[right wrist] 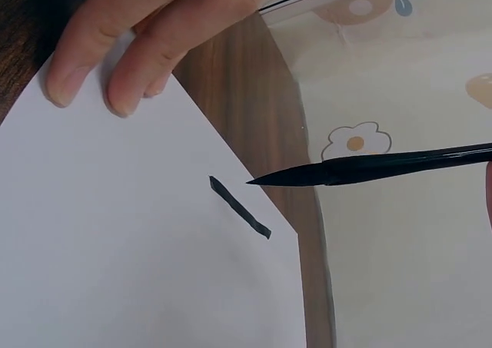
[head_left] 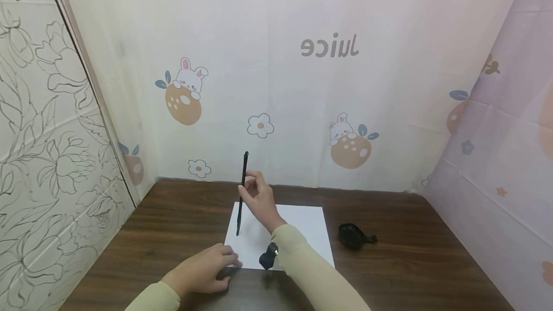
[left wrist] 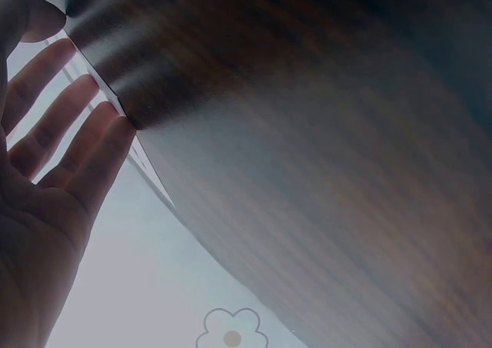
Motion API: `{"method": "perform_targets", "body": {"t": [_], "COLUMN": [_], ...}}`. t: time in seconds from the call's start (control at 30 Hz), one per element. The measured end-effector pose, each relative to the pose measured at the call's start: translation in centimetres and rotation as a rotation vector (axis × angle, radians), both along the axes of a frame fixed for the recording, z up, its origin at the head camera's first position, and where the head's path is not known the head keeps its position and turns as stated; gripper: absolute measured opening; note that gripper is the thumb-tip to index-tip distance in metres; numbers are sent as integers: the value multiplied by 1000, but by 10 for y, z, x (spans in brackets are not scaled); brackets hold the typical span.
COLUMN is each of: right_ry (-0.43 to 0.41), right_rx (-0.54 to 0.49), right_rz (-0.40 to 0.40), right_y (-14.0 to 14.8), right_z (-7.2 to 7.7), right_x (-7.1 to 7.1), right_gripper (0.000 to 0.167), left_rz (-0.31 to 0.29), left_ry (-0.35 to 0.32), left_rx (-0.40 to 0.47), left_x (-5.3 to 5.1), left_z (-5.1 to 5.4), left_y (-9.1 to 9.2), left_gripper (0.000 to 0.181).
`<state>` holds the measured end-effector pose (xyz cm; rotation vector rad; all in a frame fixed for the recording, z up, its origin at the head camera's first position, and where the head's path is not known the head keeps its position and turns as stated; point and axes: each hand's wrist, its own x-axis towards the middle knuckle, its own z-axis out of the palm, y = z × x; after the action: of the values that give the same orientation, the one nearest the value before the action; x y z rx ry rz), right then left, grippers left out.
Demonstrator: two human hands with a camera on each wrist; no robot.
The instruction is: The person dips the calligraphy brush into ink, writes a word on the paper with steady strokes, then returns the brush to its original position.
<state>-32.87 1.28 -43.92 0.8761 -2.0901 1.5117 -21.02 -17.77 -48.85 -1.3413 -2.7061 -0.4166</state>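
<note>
My right hand (head_left: 261, 200) pinches a black calligraphy brush (head_left: 244, 172) near the middle of its handle, tip down. In the right wrist view the brush (right wrist: 369, 166) has a dark pointed tip near a short black stroke (right wrist: 240, 207) on the white paper (right wrist: 138, 233); whether it touches the paper I cannot tell. My left hand (head_left: 207, 268) lies flat with extended fingers at the near left corner of the paper (head_left: 302, 229). Those fingertips (right wrist: 61, 87) rest on the sheet. From the left wrist, the left hand (left wrist: 54, 187) shows straight, slightly spread fingers.
To the right of the paper, a small black dish (head_left: 352, 236) with a short handle sits on the brown wooden table (head_left: 406, 263). A black wrist camera (head_left: 269, 256) is strapped under my right wrist. Printed curtains (head_left: 268, 85) stand behind and beside the table.
</note>
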Motion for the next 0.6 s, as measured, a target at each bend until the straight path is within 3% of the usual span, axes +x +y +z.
{"method": "perform_targets", "body": {"t": [0.6], "right_ry": [-26], "right_rx": [-30], "right_rz": [-99], "right_y": [7], "right_z": [-3], "right_x": [-6], "right_gripper": [36], "left_rz": [-3], "left_ry": [11], "left_rx": [-11], "left_x": [0], "left_z": [0], "left_y": [1], "left_gripper": [30]}}
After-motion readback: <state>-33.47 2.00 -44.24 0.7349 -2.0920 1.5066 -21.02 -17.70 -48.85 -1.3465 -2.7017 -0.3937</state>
